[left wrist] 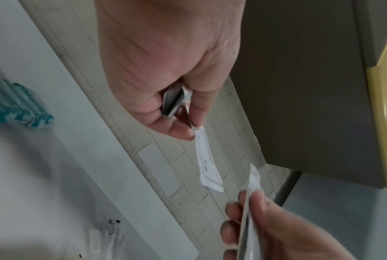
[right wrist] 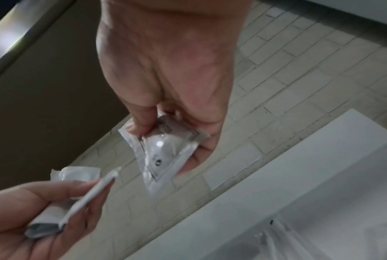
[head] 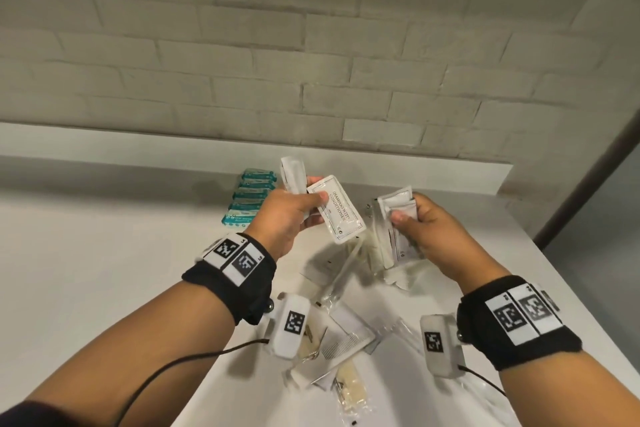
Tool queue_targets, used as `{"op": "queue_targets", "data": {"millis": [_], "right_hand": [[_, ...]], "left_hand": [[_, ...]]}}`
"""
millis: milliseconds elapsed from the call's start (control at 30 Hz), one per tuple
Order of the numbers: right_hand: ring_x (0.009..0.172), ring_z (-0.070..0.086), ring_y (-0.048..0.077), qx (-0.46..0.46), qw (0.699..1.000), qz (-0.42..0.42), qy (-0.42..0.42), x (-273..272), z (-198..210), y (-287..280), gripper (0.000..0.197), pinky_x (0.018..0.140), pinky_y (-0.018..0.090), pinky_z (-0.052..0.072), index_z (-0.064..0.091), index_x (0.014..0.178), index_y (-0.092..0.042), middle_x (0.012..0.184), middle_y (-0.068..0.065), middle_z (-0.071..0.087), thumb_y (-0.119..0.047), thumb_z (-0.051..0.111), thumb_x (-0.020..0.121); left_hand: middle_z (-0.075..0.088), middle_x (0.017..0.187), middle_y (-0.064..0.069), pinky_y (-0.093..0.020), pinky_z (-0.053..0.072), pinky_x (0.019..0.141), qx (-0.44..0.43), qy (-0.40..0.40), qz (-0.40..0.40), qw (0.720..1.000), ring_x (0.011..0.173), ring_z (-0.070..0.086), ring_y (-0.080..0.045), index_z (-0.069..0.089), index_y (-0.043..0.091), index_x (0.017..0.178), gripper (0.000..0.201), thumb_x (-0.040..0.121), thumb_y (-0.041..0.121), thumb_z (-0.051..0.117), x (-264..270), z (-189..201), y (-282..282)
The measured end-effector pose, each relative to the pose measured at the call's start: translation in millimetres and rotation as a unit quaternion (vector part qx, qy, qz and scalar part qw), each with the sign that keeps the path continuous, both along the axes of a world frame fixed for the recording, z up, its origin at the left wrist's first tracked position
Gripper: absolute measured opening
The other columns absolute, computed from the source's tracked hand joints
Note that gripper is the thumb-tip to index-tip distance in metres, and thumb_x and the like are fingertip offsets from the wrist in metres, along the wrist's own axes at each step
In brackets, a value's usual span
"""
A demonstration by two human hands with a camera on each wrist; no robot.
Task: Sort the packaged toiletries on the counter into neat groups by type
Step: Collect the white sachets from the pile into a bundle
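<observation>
I see both of my hands raised above a white counter (head: 104,253) that runs along a pale brick wall (head: 242,45). My left hand (head: 284,215) pinches a flat white sachet (head: 337,210) between thumb and fingers; its print reads "shampoo with conditioner", and it tilts down toward the right. Behind that sachet, the same hand also grips a second white packet (head: 293,172) (its label is not readable), which sticks up past the far side of the fingers. My right hand (head: 436,232) is curled around a small bundle of white sachets (head: 398,218), the thumb pressing on the near face of the bundle; the right wrist view shows a glossy sachet with a dark printed border held between thumb and fingers. The two hands are near each other but not touching. On the counter at the far left, close to the wall, a row of teal and white packets (head: 249,198) lies in a neat line, side by side. Below and between my hands, loose items lie scattered: clear wrapped pieces (head: 346,270), a packaged white comb (head: 346,345), and two pale yellowish packets (head: 349,385) near the front edge. Black wristbands with square coded markers sit on both wrists.
</observation>
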State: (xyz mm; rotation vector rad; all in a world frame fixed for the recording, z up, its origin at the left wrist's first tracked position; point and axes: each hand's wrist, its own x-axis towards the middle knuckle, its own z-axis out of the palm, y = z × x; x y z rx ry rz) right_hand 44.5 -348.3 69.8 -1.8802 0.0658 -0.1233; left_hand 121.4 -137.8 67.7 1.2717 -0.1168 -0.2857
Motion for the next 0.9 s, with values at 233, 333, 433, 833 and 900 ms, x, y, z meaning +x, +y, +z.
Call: {"op": "queue_targets", "data": {"millis": [233,333,433,833,900], "right_hand": [[0.09,0.066,0.012,0.004,0.999,0.028,-0.025,9.0,11.9,21.5,0.02,0.073,0.025,0.051,0.054,0.118,-0.02,0.101,-0.004,0.069,-0.02,0.052,0.098],[0.099,0.065,0.015,-0.018,0.999,0.03,-0.01,18.7,11.0,39.8,0.031,0.067,0.02,0.05,0.046,0.123,-0.017,0.113,0.0,0.067,-0.017,0.058,0.094],[0.091,0.067,0.017,0.029,0.999,-0.042,-0.017,25.4,6.2,42.8,0.035,0.068,0.023,0.055,0.048,0.121,-0.012,0.105,-0.001,0.068,-0.011,0.063,0.09],[0.074,0.07,0.019,0.226,0.968,0.086,-0.061,22.5,29.2,31.5,0.028,0.071,0.032,0.059,0.066,0.098,-0.004,0.084,0.007,0.073,0.01,0.064,0.074],[0.073,0.064,0.015,0.133,0.978,0.089,-0.131,20.4,33.5,20.2,0.03,0.07,0.023,0.054,0.071,0.091,-0.006,0.079,0.004,0.068,0.016,0.064,0.072]], "left_hand": [[0.07,0.088,-0.01,-0.029,0.058,0.066,0.046,-0.045,-0.032,0.997,0.078,0.069,-0.021,0.062,0.007,0.098,0.015,0.087,-0.004,0.062,0.0,4.9,-6.0],[0.07,0.092,-0.009,-0.027,0.057,0.061,0.046,-0.057,-0.071,0.995,0.075,0.068,-0.018,0.063,0.008,0.106,0.018,0.089,0.004,0.062,-6.5,10.5,-12.3],[0.067,0.106,-0.015,-0.031,0.06,0.066,-0.033,0.032,-0.094,0.994,0.083,0.067,-0.024,0.058,0.01,0.119,0.025,0.098,0.02,0.048,-9.2,14.5,-9.6],[0.07,0.108,-0.021,-0.03,0.061,0.068,0.085,0.049,-0.235,0.967,0.09,0.07,-0.029,0.058,0.01,0.124,0.062,0.082,0.054,0.051,-14.5,6.5,-1.3],[0.071,0.1,-0.019,-0.024,0.058,0.062,0.064,0.062,-0.198,0.976,0.083,0.07,-0.023,0.063,0.014,0.116,0.057,0.082,0.057,0.051,-10.0,6.9,-1.6]]}}
